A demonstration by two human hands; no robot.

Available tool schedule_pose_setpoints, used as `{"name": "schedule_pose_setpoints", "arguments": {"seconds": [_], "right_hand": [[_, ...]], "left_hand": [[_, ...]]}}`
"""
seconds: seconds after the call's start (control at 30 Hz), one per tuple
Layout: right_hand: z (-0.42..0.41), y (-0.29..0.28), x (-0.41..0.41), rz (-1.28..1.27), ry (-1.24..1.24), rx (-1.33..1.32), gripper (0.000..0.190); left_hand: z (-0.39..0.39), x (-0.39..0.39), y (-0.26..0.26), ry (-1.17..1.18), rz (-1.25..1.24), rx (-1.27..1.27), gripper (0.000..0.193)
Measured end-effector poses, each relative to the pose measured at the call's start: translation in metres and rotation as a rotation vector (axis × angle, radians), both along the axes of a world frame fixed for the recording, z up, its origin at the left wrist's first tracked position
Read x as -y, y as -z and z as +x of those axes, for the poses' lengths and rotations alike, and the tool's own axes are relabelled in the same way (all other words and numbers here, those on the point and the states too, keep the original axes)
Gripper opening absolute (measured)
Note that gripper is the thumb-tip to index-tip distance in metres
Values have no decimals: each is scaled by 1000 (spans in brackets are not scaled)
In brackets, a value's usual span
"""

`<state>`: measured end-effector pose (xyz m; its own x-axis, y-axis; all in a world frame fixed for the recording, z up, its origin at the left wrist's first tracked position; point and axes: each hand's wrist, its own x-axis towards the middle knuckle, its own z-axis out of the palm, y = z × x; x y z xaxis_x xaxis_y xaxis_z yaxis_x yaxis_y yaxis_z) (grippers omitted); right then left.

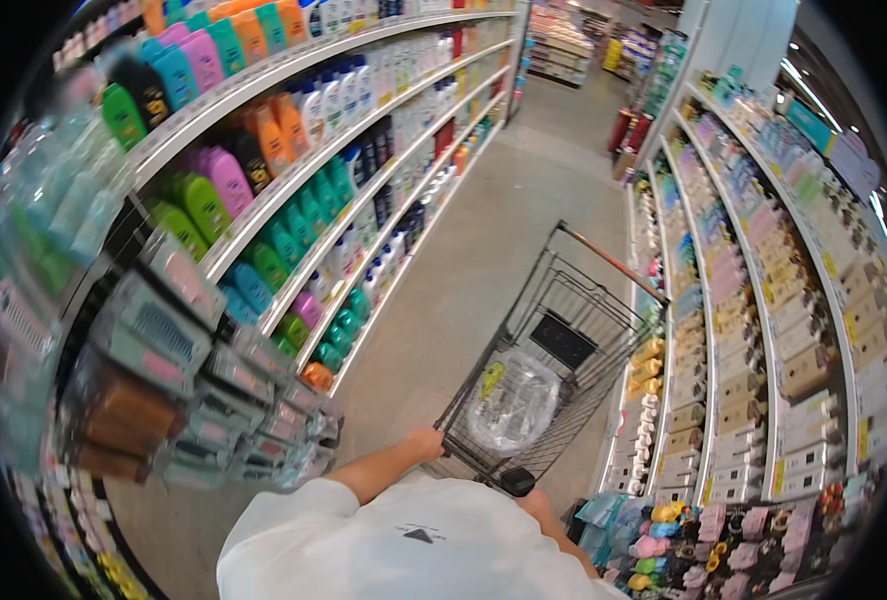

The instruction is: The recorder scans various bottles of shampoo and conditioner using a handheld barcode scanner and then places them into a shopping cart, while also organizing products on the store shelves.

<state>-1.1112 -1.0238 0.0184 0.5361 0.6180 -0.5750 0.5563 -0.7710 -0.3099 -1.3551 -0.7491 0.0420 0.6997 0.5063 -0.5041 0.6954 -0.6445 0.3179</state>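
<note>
A black wire shopping cart (586, 360) stands at an angle before me in the aisle. My left hand (422, 444) is closed on the cart's near left corner. Close to a black fitting (517, 481) on the near right of the cart is my right hand (535, 502); its fingers are mostly hidden, so its hold cannot be told. In the basket lies a round bundle in clear plastic wrap (514, 405) with a yellow-green tag (493, 379). The cart's far end has a reddish bar (612, 262).
Shelves of colourful bottles (323, 195) line the left side. Hair brushes in packs (162, 330) hang nearer on the left. Shelves of boxes and bottles (751, 300) run close along the cart's right. Small hair accessories (683, 540) hang at the lower right. Grey floor (443, 247) shows between the shelves.
</note>
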Motion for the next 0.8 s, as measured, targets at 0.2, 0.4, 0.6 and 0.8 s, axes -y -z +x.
{"name": "schedule_pose_setpoints", "arguments": {"seconds": [0.2, 0.4, 0.6, 0.8], "right_hand": [[-49, -29, -85, -126, 65, -16, 60], [-58, -10, -151, -67, 43, -73, 59], [-64, -24, -219, 33, -53, -73, 53], [-43, -28, -287, -17, -425, -138, 49]], "left_hand": [[-45, -75, 28, -41, -20, 44, 35], [-90, -127, -3, -40, -84, 31, 74], [-109, -144, 25, -295, -106, 191, 98], [-90, -188, 34, -705, -187, 248, 92]]}}
